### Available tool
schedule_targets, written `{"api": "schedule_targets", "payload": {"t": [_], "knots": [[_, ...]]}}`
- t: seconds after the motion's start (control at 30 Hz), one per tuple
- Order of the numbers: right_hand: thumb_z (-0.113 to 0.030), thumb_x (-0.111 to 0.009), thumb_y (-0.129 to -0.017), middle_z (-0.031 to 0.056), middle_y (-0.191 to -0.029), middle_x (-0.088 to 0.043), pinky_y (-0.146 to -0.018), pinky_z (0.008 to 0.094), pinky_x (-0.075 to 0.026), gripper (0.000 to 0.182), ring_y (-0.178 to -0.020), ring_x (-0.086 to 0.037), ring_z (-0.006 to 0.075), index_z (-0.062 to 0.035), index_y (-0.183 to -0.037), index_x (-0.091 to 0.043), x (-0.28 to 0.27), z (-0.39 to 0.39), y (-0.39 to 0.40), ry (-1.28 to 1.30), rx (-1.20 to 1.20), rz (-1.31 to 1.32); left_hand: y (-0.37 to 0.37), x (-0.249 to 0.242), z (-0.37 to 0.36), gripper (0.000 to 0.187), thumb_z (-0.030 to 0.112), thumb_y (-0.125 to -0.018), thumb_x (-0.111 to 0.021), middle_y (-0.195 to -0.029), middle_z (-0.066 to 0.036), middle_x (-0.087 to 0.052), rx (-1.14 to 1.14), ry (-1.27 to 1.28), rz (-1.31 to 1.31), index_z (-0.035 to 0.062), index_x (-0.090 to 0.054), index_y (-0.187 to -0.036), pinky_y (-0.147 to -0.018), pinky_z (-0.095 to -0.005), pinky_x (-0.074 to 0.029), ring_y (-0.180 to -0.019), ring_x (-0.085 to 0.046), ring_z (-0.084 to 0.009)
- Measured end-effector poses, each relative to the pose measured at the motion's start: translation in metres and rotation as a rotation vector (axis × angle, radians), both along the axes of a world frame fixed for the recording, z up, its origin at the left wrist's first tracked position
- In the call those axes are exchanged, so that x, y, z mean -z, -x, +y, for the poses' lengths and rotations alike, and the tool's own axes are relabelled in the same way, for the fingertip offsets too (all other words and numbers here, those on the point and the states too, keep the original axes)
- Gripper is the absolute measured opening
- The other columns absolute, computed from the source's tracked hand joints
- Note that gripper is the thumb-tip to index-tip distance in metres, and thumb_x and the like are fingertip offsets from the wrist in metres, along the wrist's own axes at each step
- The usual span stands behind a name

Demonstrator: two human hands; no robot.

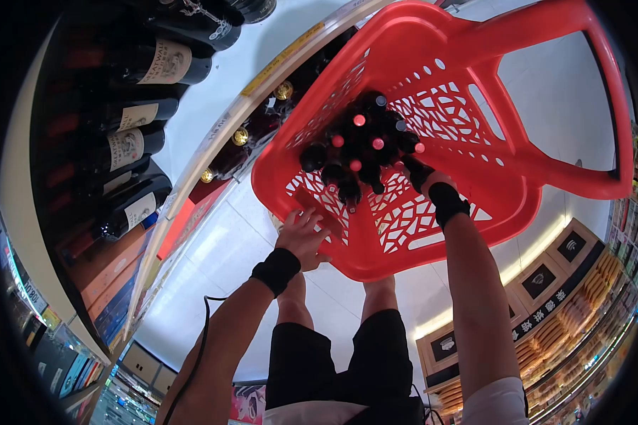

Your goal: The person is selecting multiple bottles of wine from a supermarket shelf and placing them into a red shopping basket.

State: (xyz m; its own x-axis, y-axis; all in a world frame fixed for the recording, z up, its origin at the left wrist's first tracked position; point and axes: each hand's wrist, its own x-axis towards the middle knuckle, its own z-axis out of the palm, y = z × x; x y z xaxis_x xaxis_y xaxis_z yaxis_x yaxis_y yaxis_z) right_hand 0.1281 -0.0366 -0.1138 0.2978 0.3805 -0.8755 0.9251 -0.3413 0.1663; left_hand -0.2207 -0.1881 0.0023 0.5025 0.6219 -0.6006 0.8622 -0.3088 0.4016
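A large red plastic basket point(418, 21) stands in front of me, its sides cut with a lattice pattern. Inside it is a cluster of dark wine bottles point(361, 152), several with pink or red caps, others with dark or grey ones. My right hand point(436, 183), with a black band at the wrist, reaches into the basket and is closed around a dark bottle point(417, 170) beside the cluster. At the basket's near left rim, my left hand point(303, 239) has its fingers spread, overlapping the red edge. It also wears a black wristband.
On the left, a curved shelf holds wine bottles with cream labels point(169, 62). More bottles with gold caps point(240, 136) stand on a level below. The basket's thick handle point(581, 180) extends to the right. A lit display of packaged goods point(567, 319) lies at lower right.
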Motion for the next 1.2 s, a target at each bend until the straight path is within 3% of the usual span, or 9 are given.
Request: {"api": "schedule_targets", "payload": {"t": [0.03,0.23,0.43,0.73,1.2], "knots": [[-0.033,-0.068,-0.090,0.0203,-0.146,-0.052,-0.105,0.0551,-0.047,0.052,-0.132,-0.052,0.0430,-0.0100,-0.135,-0.060,0.010,0.000,-0.002,0.032,0.003,0.030,-0.001,-0.003,0.002,0.060,0.058,-0.079,-0.073,-0.143,-0.014,-0.052,0.004,0.013,0.007,0.0185,-0.067,-0.123,-0.117,-0.0513,-0.021,-0.144,-0.035,-0.0313],[-0.038,-0.062,-0.093,0.0164,-0.141,-0.058,-0.104,0.0539,-0.047,0.050,-0.128,-0.057,0.0373,-0.0062,-0.132,-0.062,0.042,0.000,-0.010,0.008,0.017,0.036,-0.001,-0.007,0.001,0.059,0.057,-0.079,-0.074,-0.144,-0.013,-0.052,0.000,0.020,0.025,0.0201,-0.067,-0.124,-0.118,-0.0522,-0.019,-0.145,-0.034,-0.0300],[-0.041,-0.066,-0.093,0.0192,-0.147,-0.053,-0.103,0.0561,-0.048,0.054,-0.133,-0.052,0.0409,-0.0089,-0.136,-0.061,0.085,-0.004,-0.024,0.076,-0.060,0.101,-0.002,-0.012,0.001,0.056,0.056,-0.077,-0.076,-0.144,-0.010,-0.052,-0.014,0.069,0.016,0.0226,-0.069,-0.121,-0.119,-0.0534,-0.019,-0.146,-0.033,-0.0299],[-0.080,-0.046,-0.085,0.0147,-0.146,-0.055,-0.111,0.0460,-0.041,0.086,-0.138,-0.049,0.0340,-0.0181,-0.145,-0.054,0.052,0.026,0.007,0.065,0.275,-0.010,-0.001,-0.015,0.004,0.053,0.056,-0.075,-0.078,-0.140,-0.009,-0.053,-0.033,0.065,0.003,0.0223,-0.070,-0.116,-0.118,-0.0555,-0.021,-0.143,-0.036,-0.0316],[-0.070,-0.041,-0.094,0.0166,-0.141,-0.059,-0.110,0.0462,-0.042,0.075,-0.136,-0.052,0.0345,-0.0110,-0.137,-0.061,0.060,0.043,0.012,0.028,0.142,0.025,-0.002,-0.019,0.009,0.050,0.053,-0.075,-0.080,-0.140,-0.012,-0.053,-0.022,0.073,0.008,0.0218,-0.072,-0.113,-0.118,-0.0531,-0.023,-0.141,-0.038,-0.0314]]}}
